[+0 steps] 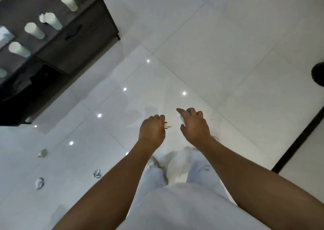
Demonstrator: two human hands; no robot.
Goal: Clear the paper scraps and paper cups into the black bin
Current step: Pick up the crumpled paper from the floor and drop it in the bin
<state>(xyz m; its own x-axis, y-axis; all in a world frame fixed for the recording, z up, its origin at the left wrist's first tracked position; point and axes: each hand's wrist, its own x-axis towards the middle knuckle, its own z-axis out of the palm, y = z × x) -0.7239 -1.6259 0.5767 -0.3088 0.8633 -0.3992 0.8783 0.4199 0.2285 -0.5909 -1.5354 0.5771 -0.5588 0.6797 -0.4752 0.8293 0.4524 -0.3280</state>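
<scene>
a small paper scrap [168, 125] is pinched in the curled left hand [152, 131]; another pale scrap [181, 119] is gripped by the right hand [193, 124]. more crumpled scraps [40, 183] are scattered on the white tiled floor [210, 46]; paper cups [34, 30] are lined on the dark table [78, 42].

I see my left hand [152, 130] curled around a paper scrap [168, 124] above the white tiled floor [219, 46]; my right hand [193, 124] pinches something pale, and paper cups [69, 2] stand on the dark cabinet [84, 42].
</scene>
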